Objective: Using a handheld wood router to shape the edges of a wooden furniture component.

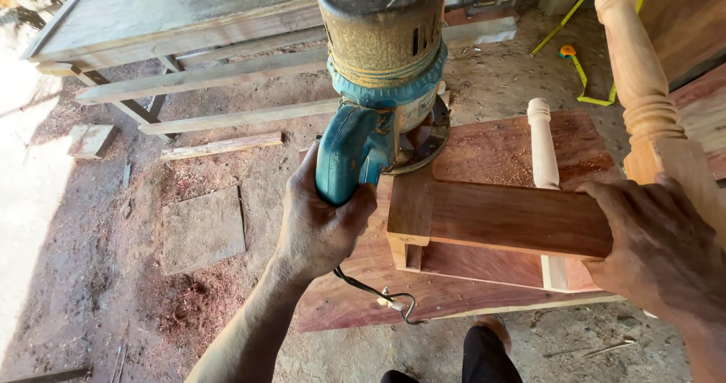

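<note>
The left hand is wrapped tight around the teal plastic handle of a dust-caked electric wood router, its fingers curled fully about the grip. The router's round metal base sits on the left end of a reddish-brown squared wooden rail, part of a furniture frame. A black power cord hangs from the handle's lower end. The right hand lies palm-down on the right end of that same rail, fingers bent over its top edge, pressing rather than clasping. The frame rests on a broad reddish wooden board lying on the dirt floor, the rail near the board's front edge. A pale turned wooden spindle crosses behind the rail, and a thicker turned post rises at the right. Beyond the board's far right corner lies a yellow tape measure. A grey weathered workbench stands at the rear left.
</note>
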